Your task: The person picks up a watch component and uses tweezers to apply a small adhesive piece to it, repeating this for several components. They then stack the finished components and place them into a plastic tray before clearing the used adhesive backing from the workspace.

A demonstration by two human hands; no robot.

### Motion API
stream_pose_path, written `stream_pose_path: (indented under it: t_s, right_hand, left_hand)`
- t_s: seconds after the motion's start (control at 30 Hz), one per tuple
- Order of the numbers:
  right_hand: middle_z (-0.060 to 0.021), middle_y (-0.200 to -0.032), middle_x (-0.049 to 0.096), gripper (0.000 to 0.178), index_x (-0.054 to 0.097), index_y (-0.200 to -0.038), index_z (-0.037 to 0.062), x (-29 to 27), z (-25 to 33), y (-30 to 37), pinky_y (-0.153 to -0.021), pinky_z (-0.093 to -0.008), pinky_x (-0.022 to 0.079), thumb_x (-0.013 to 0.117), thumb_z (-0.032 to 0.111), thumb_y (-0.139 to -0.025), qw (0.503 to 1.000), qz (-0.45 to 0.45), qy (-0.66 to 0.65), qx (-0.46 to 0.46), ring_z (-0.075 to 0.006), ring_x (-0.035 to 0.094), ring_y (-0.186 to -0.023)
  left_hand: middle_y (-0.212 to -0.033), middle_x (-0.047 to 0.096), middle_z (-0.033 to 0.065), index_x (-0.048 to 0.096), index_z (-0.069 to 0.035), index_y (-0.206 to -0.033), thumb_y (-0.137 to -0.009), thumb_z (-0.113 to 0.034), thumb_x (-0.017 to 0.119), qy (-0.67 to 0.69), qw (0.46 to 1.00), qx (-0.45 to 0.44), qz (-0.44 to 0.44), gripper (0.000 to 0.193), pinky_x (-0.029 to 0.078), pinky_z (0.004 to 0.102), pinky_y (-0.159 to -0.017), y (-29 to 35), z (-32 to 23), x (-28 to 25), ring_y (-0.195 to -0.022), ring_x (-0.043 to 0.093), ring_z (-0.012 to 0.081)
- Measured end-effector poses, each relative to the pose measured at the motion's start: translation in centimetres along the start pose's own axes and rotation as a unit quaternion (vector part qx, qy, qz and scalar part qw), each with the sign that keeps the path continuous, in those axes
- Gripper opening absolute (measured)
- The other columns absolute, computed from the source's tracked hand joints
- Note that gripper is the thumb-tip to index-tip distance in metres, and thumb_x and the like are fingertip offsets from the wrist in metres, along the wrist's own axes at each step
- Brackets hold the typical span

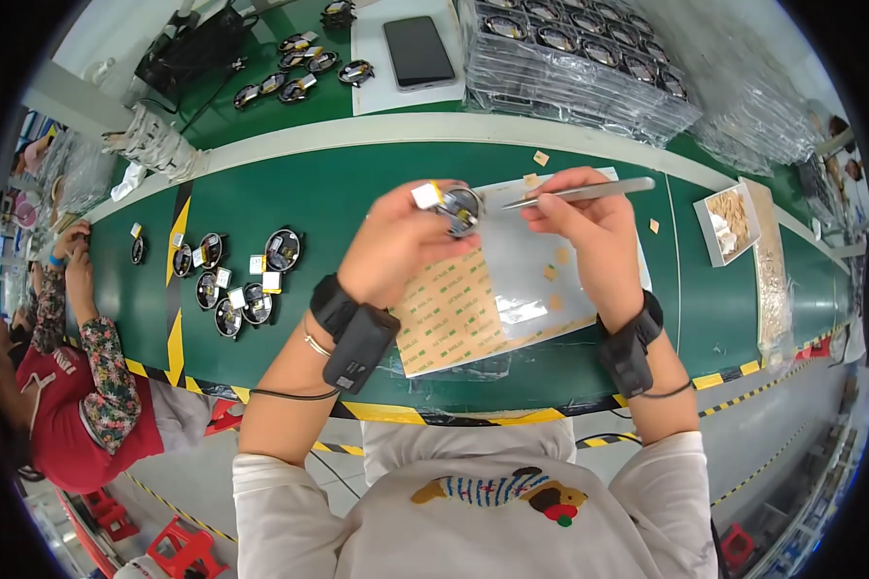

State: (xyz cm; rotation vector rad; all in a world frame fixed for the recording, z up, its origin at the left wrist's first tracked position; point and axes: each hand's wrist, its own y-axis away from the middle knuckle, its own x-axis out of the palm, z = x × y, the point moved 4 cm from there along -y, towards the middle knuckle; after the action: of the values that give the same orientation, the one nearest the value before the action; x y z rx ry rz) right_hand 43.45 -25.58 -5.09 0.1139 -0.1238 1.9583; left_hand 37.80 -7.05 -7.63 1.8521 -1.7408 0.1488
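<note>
My left hand (401, 241) is closed around a round black part (461, 210) with a small white battery-like block (427, 196) attached. In my right hand (584, 217) I grip metal tweezers (599, 191), their tips pointing left toward the round part, just short of it or touching; I cannot tell which. Beneath both hands lies a sheet of adhesive pads (449, 314), part tan printed backing and part bare shiny film. A few small tan pads (550, 273) remain on the film. Whether the tweezers' tips carry a pad is too small to make out.
Several round parts (257, 302) with white blocks sit on the green table to the left. Loose tan pads (542, 158) lie beyond the sheet. A white box (727, 227) of tan scraps stands right. Stacked clear trays (579, 77) and a phone (419, 51) occupy the back. A co-worker (87, 386) sits left.
</note>
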Motion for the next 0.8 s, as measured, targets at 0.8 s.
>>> stream_pose_path:
  t_s: [0.8]
  right_hand:
    - [-0.0069, -0.088, 0.061, 0.005, 0.054, -0.087, 0.0027, -0.6, -2.5, -1.3, -0.077, -0.0291, 0.052, 0.059, 0.002, -0.084, 0.997, 0.027, -0.033, 0.064, -0.0205, 0.063, -0.089]
  left_hand:
    - [-0.095, 0.061, 0.0112, 0.05, 0.004, -0.11, -0.086, 0.002, 0.044, -0.082, 0.996, 0.04, -0.012, 0.025, 0.056, 0.0268, -0.07, -1.0, -0.5, -1.9, -0.079, 0.066, 0.0203]
